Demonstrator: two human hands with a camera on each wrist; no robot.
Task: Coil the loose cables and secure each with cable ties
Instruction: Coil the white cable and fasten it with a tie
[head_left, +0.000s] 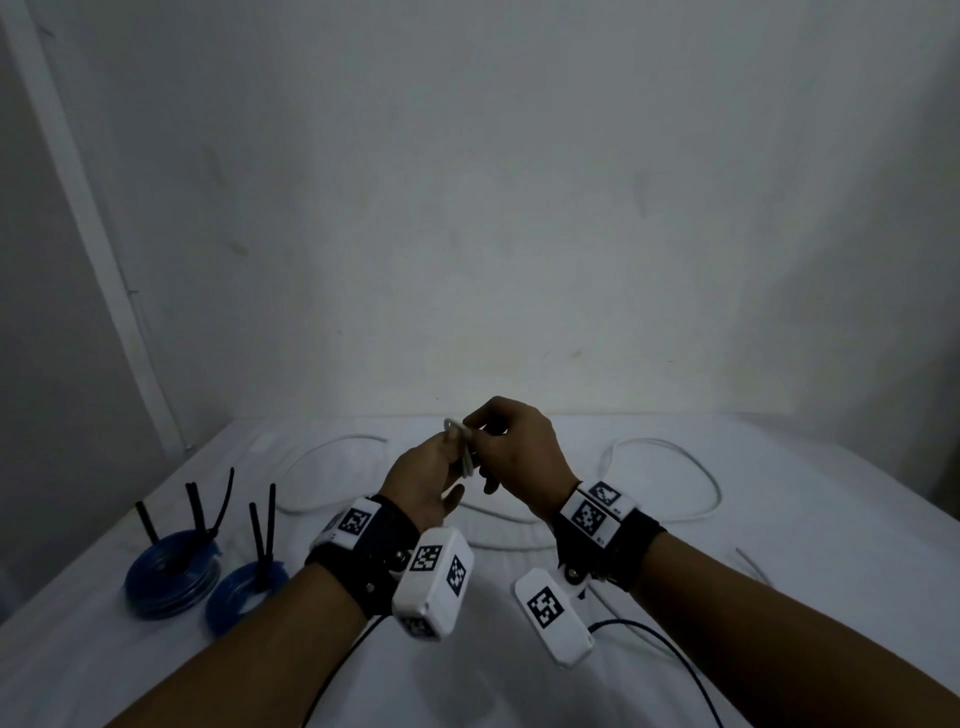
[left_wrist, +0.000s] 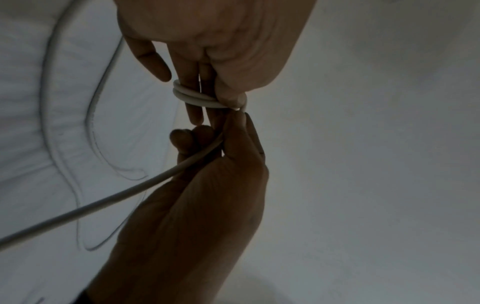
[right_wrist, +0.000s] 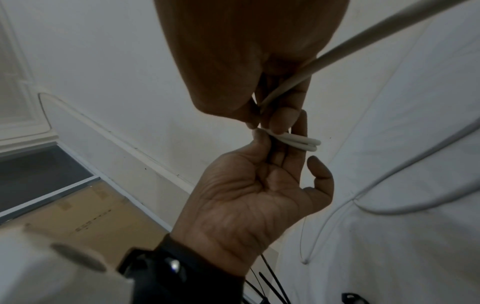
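Note:
A white cable lies loose on the table (head_left: 779, 639), with one loop (head_left: 702, 483) to the right of my hands. Two small turns of it (head_left: 464, 448) (left_wrist: 193, 97) (right_wrist: 298, 142) are wound round two straight fingers of my left hand (head_left: 428, 480) (left_wrist: 213, 51) (right_wrist: 246, 197), and the thumb presses them there. My right hand (head_left: 519, 447) (left_wrist: 207, 195) (right_wrist: 246, 51) is close in front of it. It pinches the free strand (left_wrist: 103, 201) (right_wrist: 337, 49) just beside the turns. Both hands are raised above the table's middle.
Two coiled blue cables (head_left: 169, 579) (head_left: 244, 595) lie at the left, with black cable ties (head_left: 196, 512) (head_left: 262, 525) sticking up from them. A thin black cable (head_left: 675, 649) runs along the near side. A white wall stands behind the table.

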